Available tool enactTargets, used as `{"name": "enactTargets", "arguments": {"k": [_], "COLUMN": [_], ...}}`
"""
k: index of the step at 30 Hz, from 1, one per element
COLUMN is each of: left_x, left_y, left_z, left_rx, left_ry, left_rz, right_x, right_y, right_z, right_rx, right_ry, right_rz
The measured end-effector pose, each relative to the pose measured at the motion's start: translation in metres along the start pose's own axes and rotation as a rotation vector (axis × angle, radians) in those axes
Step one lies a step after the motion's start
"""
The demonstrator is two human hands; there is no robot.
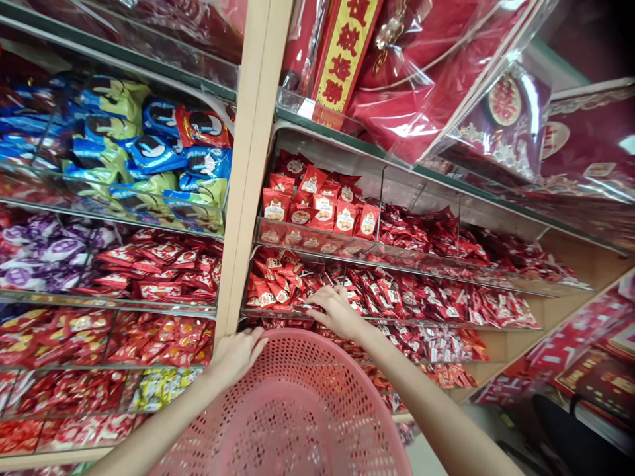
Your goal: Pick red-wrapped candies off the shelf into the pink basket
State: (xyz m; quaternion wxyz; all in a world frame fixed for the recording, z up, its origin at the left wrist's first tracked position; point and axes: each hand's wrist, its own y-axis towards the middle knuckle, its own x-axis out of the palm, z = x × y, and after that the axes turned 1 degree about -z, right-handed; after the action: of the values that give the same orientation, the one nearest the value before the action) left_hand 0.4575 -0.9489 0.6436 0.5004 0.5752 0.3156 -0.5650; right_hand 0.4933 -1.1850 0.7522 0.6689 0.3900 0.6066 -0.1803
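A pink perforated plastic basket [297, 403] stands out below me, and nothing shows lying in its bottom. My left hand [235, 357] is closed over the basket's far left rim, close to the wooden upright. Beyond the rim, my right hand [337, 312] reaches to the front edge of a shelf compartment, its fingers apart and slightly bent. Small red wrapped packets [275, 291] lie just left of those fingertips, and darker red packets [377, 291] fill the same shelf to the right. Whether the fingertips touch a packet is hard to make out.
A pale wooden upright [241, 172] divides the shelving. Blue and green packets [153, 152], purple-white sweets [54, 244] and yellow packets [166, 387] lie on the left. Clear plastic lips [317, 241] front the shelves. Red wrapped goods [407, 86] overhang at upper right.
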Motion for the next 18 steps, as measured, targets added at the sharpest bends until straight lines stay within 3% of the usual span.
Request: {"name": "enactTargets", "arguments": {"k": [4, 9, 13, 18], "left_x": [0.002, 0.003, 0.006, 0.007], "left_y": [0.0, 0.001, 0.0, -0.001], "left_z": [-0.001, -0.001, -0.002, -0.002], "left_rx": [0.003, 0.0, 0.01, 0.013], "left_ry": [0.001, 0.001, -0.013, -0.013], "left_rz": [0.009, 0.011, 0.032, 0.046], "right_x": [-0.007, -0.005, 0.004, 0.009], "right_y": [0.007, 0.029, 0.047, 0.068], "right_z": [0.001, -0.001, -0.002, 0.004], "right_rx": [0.022, 0.153, 0.296, 0.384], "right_ry": [-0.085, -0.464, -0.639, -0.586], "right_rz": [0.116, 0.219, 0.212, 0.147]}}
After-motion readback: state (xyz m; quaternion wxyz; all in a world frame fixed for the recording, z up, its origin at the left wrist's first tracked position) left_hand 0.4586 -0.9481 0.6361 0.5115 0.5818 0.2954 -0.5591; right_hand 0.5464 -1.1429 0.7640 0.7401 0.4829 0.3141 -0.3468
